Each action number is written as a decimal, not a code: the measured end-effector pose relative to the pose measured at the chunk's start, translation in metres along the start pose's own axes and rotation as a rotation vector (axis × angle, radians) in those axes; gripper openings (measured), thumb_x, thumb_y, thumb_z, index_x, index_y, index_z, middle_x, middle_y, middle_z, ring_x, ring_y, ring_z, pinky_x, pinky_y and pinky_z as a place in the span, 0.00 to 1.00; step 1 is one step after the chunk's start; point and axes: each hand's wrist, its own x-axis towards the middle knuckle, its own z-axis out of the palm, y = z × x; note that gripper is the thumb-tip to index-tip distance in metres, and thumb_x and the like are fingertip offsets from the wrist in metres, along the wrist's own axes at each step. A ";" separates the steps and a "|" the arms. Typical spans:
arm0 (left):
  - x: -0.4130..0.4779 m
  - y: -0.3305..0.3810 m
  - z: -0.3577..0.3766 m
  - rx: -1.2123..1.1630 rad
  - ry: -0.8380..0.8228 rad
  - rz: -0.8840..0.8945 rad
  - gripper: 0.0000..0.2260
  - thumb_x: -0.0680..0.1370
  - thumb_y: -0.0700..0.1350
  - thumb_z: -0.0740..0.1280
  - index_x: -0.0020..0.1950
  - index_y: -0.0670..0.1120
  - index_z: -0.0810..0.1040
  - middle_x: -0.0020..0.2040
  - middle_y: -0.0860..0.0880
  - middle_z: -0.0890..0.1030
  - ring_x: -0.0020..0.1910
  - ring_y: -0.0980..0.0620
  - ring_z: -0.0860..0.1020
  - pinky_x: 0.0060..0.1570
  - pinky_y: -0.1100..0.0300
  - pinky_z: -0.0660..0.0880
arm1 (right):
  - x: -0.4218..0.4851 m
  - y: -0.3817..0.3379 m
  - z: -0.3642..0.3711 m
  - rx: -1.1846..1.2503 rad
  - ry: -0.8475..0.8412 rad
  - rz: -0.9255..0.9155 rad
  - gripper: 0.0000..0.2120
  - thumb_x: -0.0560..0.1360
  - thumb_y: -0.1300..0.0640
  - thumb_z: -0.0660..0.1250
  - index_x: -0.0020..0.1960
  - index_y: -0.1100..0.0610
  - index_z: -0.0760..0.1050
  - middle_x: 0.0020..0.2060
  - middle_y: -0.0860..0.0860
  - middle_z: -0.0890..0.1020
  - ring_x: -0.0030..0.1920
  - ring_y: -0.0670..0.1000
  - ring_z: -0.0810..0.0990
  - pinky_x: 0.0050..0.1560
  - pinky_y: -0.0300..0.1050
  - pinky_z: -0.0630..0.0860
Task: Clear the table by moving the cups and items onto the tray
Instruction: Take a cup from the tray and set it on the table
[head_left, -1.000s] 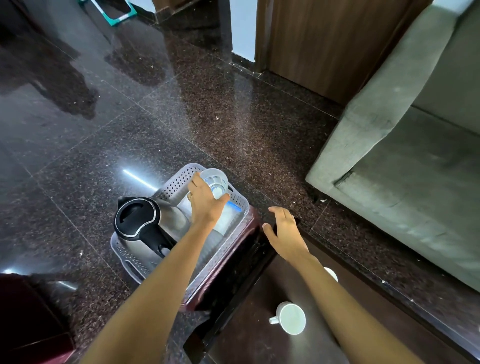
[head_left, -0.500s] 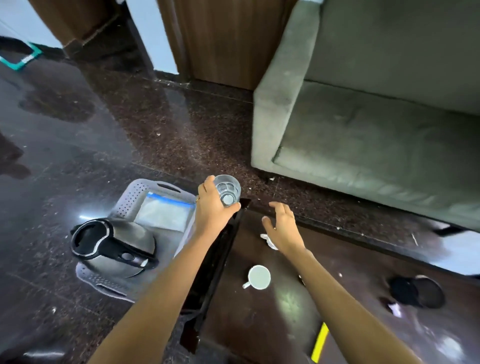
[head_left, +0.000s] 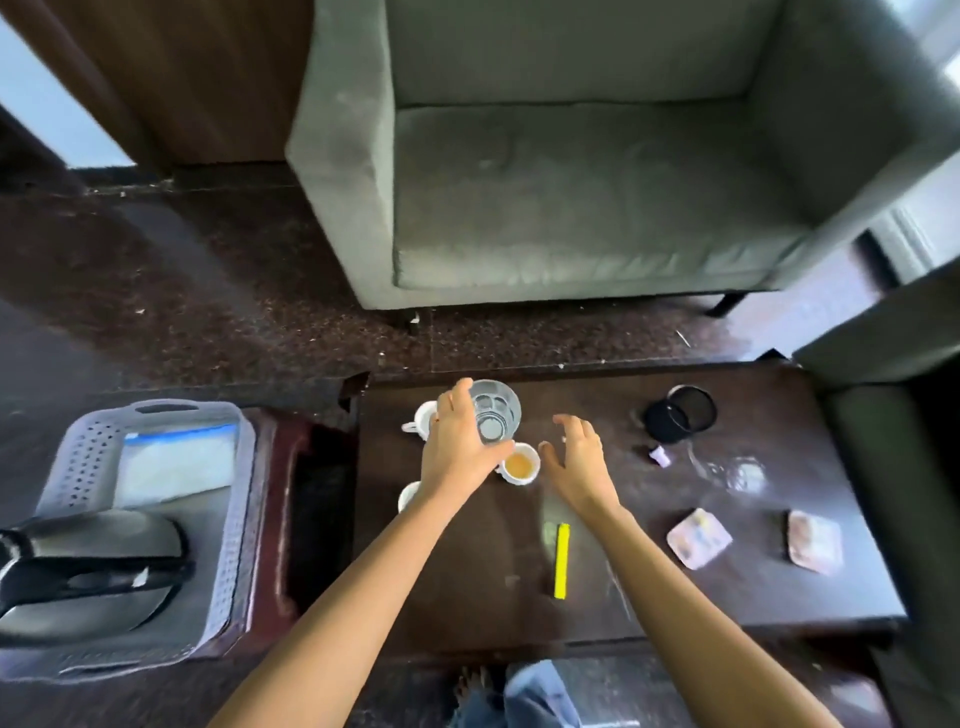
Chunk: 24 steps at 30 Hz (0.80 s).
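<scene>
Nearest the camera, a yellow stick (head_left: 562, 561) lies on the dark table (head_left: 467, 587), between the two forearms. To its right are two pinkish flat packets (head_left: 699, 538), well apart from the cups.

Left of the table, on a dark red stool (head_left: 272, 519), sits the grey perforated tray (head_left: 231, 519). It holds a steel kettle (head_left: 88, 571) with a black handle at its near end and a clear plastic bag (head_left: 176, 462) at its far end.

Farther in, the left hand (head_left: 457, 447) has its fingers and thumb curled round a clear glass (head_left: 496, 415), gripping its side over the far left part of the table (whether the base touches the wood cannot be told). Just beside the thumb stands a white cup of tea (head_left: 521, 464). A second white cup (head_left: 423, 418) peeks out beyond the knuckles, and a third (head_left: 408, 496) is half hidden under the wrist. The right hand (head_left: 574, 462) hovers to the right of the tea cup, fingers spread and slightly bent, holding nothing.

Farther right, a black mesh pot (head_left: 680, 414) lies on its side, with a small lilac piece (head_left: 661, 455) near it.

Beyond the table stands a grey sofa (head_left: 571, 182).
</scene>
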 end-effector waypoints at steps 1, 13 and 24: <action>-0.003 0.005 0.012 0.006 -0.033 0.019 0.42 0.65 0.52 0.76 0.73 0.47 0.58 0.67 0.47 0.67 0.65 0.46 0.70 0.58 0.50 0.74 | -0.005 0.011 -0.004 -0.001 0.014 0.020 0.20 0.77 0.58 0.64 0.68 0.62 0.68 0.64 0.57 0.72 0.66 0.59 0.68 0.65 0.48 0.65; -0.032 0.042 0.141 0.053 -0.249 0.093 0.42 0.64 0.51 0.77 0.72 0.48 0.59 0.66 0.47 0.68 0.64 0.46 0.70 0.55 0.53 0.74 | -0.033 0.117 -0.025 0.015 0.095 0.194 0.20 0.77 0.61 0.62 0.68 0.61 0.67 0.66 0.58 0.71 0.65 0.59 0.67 0.63 0.49 0.64; -0.041 0.033 0.222 0.184 -0.318 0.078 0.42 0.65 0.52 0.77 0.72 0.48 0.58 0.66 0.45 0.68 0.63 0.41 0.71 0.56 0.49 0.75 | -0.034 0.188 -0.016 0.042 0.098 0.247 0.22 0.74 0.69 0.57 0.67 0.60 0.68 0.64 0.59 0.71 0.63 0.59 0.70 0.64 0.51 0.68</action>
